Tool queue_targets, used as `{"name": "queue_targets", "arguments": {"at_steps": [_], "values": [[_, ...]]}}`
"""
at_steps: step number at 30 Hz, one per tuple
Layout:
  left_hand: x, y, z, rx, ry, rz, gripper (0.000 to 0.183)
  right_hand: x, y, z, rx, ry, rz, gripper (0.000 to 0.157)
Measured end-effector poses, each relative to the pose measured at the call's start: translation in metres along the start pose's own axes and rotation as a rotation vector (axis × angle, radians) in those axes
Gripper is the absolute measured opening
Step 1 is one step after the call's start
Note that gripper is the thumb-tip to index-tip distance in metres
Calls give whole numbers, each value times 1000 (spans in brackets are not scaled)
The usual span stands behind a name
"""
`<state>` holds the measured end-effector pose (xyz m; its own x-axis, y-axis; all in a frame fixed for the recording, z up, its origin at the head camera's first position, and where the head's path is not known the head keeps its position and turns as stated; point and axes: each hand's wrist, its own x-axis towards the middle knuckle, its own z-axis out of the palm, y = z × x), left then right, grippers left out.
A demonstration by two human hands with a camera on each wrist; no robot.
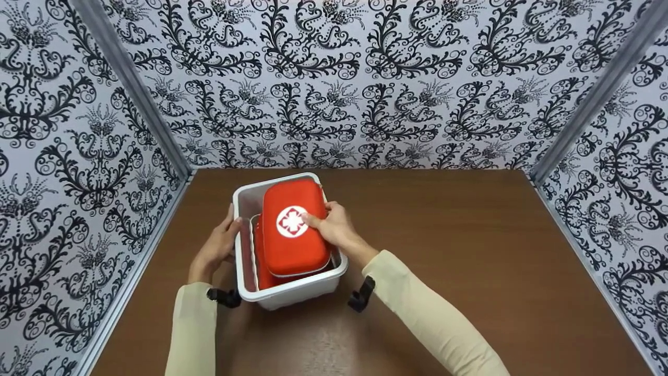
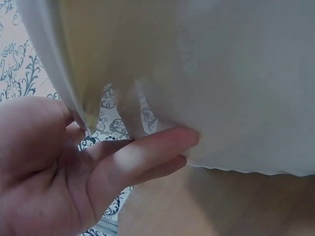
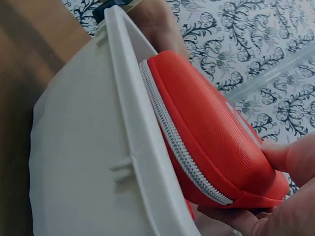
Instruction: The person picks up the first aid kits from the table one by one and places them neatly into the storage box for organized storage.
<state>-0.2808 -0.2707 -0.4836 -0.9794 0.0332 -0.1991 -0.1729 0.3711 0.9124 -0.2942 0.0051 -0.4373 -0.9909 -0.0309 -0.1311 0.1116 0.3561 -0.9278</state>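
A red first-aid case (image 1: 295, 256) with a white round emblem lies tilted in the mouth of a white plastic bin (image 1: 292, 297). My right hand (image 1: 339, 227) grips the case by its right side, thumb on the lid and fingers under the edge. In the right wrist view the case's silver zipper (image 3: 172, 137) runs along the bin's rim. My left hand (image 1: 216, 248) holds the bin's left rim, thumb over it and fingers against the outer wall, as the left wrist view shows. Under the case sits another red item (image 1: 265, 274) with a pale edge, mostly hidden.
The bin is over a brown wooden table (image 1: 443, 235). Patterned black-and-white walls (image 1: 365, 104) with grey corner strips enclose the table at the back and sides. Black straps (image 1: 361, 295) are on both wrists.
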Motion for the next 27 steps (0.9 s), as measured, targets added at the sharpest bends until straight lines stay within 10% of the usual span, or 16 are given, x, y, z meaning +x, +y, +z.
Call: {"name": "queue_targets", "arguments": {"at_steps": [27], "values": [[1,-2,-1,18,32,40,60,7,13,39,-232,-85,-76,41]]}}
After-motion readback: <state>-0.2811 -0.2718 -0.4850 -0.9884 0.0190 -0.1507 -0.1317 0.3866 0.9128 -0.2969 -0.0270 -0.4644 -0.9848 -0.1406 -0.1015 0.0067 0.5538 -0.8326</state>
